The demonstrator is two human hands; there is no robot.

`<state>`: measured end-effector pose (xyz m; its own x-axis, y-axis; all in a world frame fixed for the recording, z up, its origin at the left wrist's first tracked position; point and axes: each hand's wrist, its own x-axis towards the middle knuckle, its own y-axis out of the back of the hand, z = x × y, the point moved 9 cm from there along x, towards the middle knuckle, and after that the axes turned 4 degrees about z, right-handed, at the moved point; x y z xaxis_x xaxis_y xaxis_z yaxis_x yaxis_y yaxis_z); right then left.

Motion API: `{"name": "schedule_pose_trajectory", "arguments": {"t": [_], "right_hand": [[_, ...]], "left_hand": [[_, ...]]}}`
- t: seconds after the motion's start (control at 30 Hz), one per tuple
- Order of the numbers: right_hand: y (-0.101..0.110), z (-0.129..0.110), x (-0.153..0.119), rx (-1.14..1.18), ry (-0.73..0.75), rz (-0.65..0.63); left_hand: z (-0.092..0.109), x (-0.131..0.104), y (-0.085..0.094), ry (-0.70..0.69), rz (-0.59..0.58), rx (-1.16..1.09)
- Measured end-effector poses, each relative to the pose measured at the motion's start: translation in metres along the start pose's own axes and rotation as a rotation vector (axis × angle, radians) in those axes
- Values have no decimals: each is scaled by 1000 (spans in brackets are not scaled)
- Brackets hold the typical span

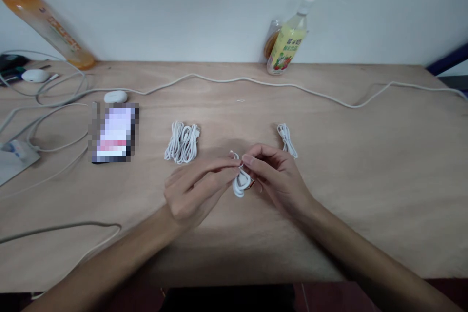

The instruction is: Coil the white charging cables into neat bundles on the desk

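Between both hands, above the wooden table [347,195], is a coiled white cable [242,185]. My left hand [204,185] pinches near the top of the coil with thumb and index finger. From the other side, my right hand [280,178] has its thumb and fingertips closed at the same spot, where a thin white strand shows. Part of the coil is behind the fingers. Coiled white cables [182,142] lie bundled to the left, beyond my left hand. One more white cable bundle [287,140] rests just behind my right hand.
A phone [115,131] and a white earbud case [116,96] lie at left, among loose cables and a power strip [16,158]. One long white cable [248,79] crosses the back. An orange drink bottle [51,29] and a yellow-labelled bottle [290,39] stand by the wall.
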<state>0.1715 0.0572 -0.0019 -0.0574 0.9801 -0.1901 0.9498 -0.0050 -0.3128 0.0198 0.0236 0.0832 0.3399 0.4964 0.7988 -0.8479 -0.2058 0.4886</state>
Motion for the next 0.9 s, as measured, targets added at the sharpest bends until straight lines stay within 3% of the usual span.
{"name": "schedule_pose_trajectory", "arguments": {"t": [0.53, 0.9], "right_hand": [[-11, 15, -6, 145, -258, -60], [-9, 6, -2, 111, -173, -47]], "left_hand": [[-1, -2, 3, 62, 9, -19], [-6, 0, 2, 75, 16, -94]]}}
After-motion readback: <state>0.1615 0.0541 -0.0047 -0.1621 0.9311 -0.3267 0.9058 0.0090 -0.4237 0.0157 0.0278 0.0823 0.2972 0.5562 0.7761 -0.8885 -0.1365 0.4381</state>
